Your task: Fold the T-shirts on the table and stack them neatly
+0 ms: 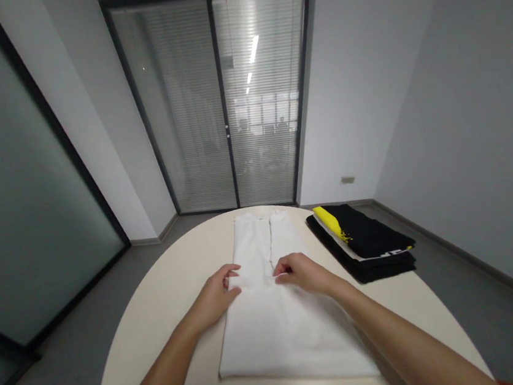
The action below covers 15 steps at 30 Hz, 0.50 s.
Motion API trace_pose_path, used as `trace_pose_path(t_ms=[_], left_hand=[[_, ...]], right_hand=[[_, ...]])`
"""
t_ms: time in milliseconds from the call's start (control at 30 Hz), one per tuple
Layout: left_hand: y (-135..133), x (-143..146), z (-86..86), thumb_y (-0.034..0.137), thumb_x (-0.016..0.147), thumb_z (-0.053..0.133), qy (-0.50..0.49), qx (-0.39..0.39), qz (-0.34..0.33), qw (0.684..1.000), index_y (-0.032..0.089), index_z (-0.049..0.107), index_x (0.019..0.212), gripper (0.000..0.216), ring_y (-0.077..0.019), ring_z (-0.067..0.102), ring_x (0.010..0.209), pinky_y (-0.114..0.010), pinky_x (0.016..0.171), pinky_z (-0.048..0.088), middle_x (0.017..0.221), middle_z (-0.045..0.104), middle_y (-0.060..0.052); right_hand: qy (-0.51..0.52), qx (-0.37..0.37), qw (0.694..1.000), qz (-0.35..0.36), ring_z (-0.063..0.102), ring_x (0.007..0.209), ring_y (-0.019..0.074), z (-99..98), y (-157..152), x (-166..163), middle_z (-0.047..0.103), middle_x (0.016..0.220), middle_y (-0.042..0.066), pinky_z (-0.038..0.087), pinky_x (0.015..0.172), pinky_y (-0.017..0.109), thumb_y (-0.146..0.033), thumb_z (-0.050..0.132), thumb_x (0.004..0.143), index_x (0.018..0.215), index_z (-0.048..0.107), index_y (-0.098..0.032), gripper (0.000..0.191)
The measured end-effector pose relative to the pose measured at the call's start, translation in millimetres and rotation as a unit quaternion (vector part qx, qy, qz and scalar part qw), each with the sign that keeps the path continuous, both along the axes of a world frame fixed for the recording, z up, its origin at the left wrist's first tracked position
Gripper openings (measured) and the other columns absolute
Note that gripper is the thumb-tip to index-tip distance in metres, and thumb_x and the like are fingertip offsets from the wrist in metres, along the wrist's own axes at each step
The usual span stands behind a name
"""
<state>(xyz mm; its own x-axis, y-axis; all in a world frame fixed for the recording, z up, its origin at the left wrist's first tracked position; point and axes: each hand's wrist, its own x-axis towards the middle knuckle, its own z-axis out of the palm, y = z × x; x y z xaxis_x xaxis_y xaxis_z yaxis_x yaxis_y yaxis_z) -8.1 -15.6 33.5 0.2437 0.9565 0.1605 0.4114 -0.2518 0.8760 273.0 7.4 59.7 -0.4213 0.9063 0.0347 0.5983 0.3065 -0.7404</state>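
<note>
Two bare hands pressed one folded white garment (277, 314) mid-table: left hand (217, 293) loosely curled on its left edge, right hand (299, 271) pinching the centre fold. One black-and-yellow clothing stack (364, 239) lay near the round table (167, 301)'s right rim.

Both hands — left hand (217, 293), right hand (300, 272) — seemingly pinch a white garment (276, 326).
</note>
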Motion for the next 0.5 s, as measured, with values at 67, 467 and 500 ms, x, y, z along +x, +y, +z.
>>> trace_pose_path(t_ms=[67, 467, 500], left_hand=[[8.3, 4.0, -0.5, 0.028, 0.077, 0.068, -0.108, 0.026, 0.040, 0.993, 0.019, 0.057, 0.127, 0.051, -0.0142, 0.061, 0.080, -0.028, 0.076, 0.051, 0.115, 0.066, -0.009], [40.2, 9.0, -44.3, 0.023, 0.073, 0.067, -0.152, -0.006, 0.052, 0.987, 0.016, 0.049, 0.137, 0.067, -0.0171, 0.066, 0.081, -0.028, 0.074, 0.050, 0.094, 0.071, -0.006], [40.7, 8.6, -45.2, 0.024, 0.075, 0.065, -0.142, 0.007, 0.058, 0.988, 0.016, 0.051, 0.135, 0.062, -0.0174, 0.066, 0.080, -0.028, 0.074, 0.050, 0.091, 0.071, -0.005]], right_hand=[[-0.002, 0.040, 0.999, -0.020, 0.063, 0.073, 0.0159, 16.1, 8.9, 2.1, 0.073, 0.078, 0.002, 0.043, 0.067, 0.025, -0.024, 0.070, 0.079, 0.083, 0.075, -0.017, 0.009], [-0.171, 0.167, 0.967, -0.083, 0.065, 0.109, 0.0234, 1.6, 63.6, -22.2, 0.072, 0.119, 0.011, 0.043, 0.095, 0.031, -0.006, 0.061, 0.085, 0.119, 0.069, -0.016, 0.037], [-0.175, 0.172, 0.966, -0.084, 0.063, 0.114, 0.0238, -1.1, 58.2, -22.3, 0.069, 0.125, 0.012, 0.041, 0.097, 0.031, -0.006, 0.060, 0.084, 0.124, 0.066, -0.016, 0.042]])
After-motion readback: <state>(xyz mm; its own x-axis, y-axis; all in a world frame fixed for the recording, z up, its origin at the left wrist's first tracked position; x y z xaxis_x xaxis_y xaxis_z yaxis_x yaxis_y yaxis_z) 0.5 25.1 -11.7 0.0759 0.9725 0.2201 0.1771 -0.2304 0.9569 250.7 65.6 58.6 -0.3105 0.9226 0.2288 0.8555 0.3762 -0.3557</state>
